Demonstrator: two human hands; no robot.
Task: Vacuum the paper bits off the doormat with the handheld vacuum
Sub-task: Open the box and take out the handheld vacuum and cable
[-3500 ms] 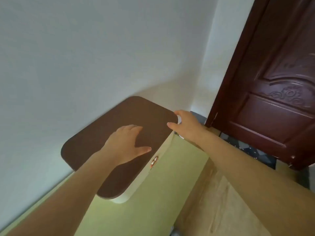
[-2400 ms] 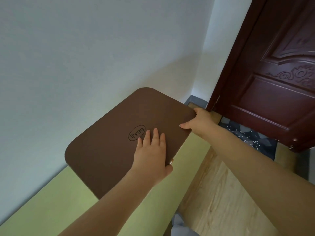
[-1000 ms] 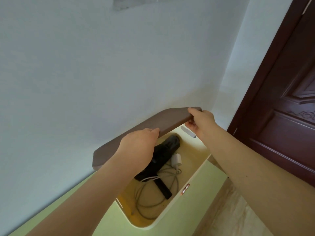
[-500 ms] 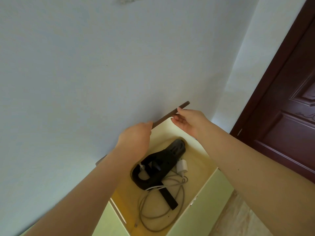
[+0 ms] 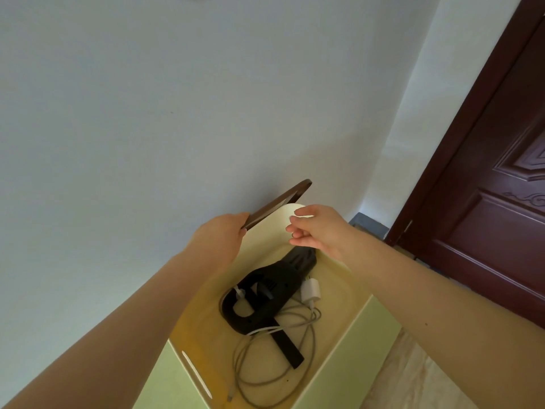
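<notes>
Pale green rectangular storage box (image 5: pixel 348 352), open top, cream interior. Inside on its floor: black plastic handheld vacuum (image 5: pixel 265 293), lying flat, nozzle toward the far wall; white charger plug (image 5: pixel 310 291) touching its right side; grey looped cable (image 5: pixel 274 367) under and nearer. Left hand (image 5: pixel 219 236) grips thin brown lid (image 5: pixel 280 203), tilted up against white wall (image 5: pixel 177 113). Right hand (image 5: pixel 320 228) over the box's far end, fingers loosely curled, holding nothing. Dark red wooden door (image 5: pixel 486 202) far right.

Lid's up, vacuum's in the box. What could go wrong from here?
1. Only the left hand holds the brown lid; the right hand is off it, so it may drop shut.
2. A white cable is plugged into the black handheld vacuum and lies across it; lifting may drag the cable and its white charger plug out.
</notes>
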